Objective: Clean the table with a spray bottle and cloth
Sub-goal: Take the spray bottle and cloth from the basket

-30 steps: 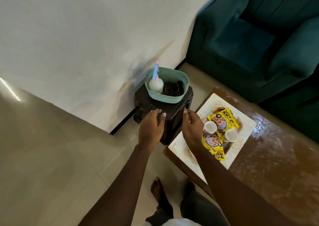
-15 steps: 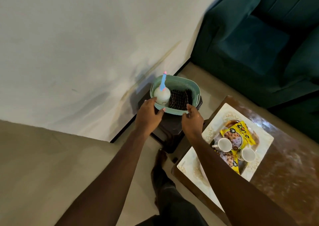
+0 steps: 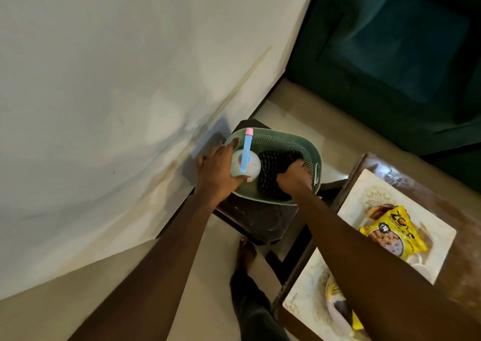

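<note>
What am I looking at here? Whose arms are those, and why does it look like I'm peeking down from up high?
A person wears a camera on their head, so you see what they see, looking down at their own arms. There is no robot here. The left hand is wrapped around a white spray bottle with a blue and pink nozzle. The right hand reaches into a green basket and grips a dark cloth. The basket sits on a small dark stool by the wall. To the right is a brown table with a pale placemat and a yellow snack packet on it. A green sofa stands behind.
</note>
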